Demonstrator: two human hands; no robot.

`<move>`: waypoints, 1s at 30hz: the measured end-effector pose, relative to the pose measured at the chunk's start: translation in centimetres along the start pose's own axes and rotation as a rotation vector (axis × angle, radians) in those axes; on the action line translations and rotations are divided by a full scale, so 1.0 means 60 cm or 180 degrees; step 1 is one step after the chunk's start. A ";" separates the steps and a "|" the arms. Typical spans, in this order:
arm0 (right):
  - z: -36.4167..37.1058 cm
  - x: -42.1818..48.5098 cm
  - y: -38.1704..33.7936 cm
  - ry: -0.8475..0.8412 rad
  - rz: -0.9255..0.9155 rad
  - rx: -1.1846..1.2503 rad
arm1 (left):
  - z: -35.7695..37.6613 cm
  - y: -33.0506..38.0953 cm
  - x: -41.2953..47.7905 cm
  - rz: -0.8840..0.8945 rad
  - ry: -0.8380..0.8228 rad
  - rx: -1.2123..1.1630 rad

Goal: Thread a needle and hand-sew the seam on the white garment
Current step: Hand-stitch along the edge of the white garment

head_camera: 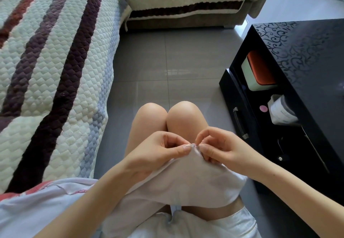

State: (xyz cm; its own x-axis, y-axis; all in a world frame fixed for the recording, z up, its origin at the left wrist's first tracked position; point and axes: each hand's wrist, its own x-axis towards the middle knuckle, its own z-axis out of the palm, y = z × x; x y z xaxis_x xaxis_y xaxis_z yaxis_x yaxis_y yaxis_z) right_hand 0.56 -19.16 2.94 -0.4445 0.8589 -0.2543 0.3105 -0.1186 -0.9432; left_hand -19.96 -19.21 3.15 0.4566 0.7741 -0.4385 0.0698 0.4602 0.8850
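Stitching looks like the step in hand. The needle (191, 145) lies across the bunched top edge of the white garment (186, 180) and shows as a short grey sliver in the gap between your two pinches.

- Left hand (158, 152): thumb and forefinger are closed tight on the fabric fold, just left of the needle. I can't tell whether the thumb pad touches the point.
- Right hand (221, 147): thumb and forefinger are pinched at the needle's right end, with the other fingers curled into the cloth just below.
- Thread: too fine to see, so I can't confirm the eye is threaded.

To do it well:
- Hold the fold taut between the pinches.
- Drive the needle level along the seam line and take small, even bites.
- Keep the left thumb off the point.
- Draw the thread snug without puckering the cloth.

The rest of the garment hangs from your fingers back over your thighs. Your knees (184, 111) sit just beyond the fingertips, with grey tiled floor (167, 60) past them. The striped quilted sofa cover (55, 70) is well to the left of the left hand. The black coffee table (307, 51) is well to the right of the right hand, and a box with an orange lid (260, 72) sits on its lower shelf.
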 end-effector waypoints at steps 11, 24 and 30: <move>0.009 -0.005 -0.003 0.0884 -0.1127 -0.1856 | 0.009 -0.005 0.005 0.0059 0.0122 0.0043; 0.023 0.001 -0.009 0.1598 -0.1778 -0.2367 | 0.002 0.000 0.001 0.0105 0.0017 0.0140; -0.021 -0.019 0.007 0.1487 -0.1120 -0.2390 | 0.002 -0.002 0.000 0.0078 0.0037 -0.0042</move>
State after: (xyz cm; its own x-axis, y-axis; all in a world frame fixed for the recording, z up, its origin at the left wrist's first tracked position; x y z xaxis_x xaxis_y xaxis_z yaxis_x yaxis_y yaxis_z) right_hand 2.26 -19.54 3.13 -0.2850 0.9159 0.2826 0.7539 0.3963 -0.5240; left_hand -19.89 -19.32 3.10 0.4476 0.7902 -0.4187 0.0471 0.4467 0.8934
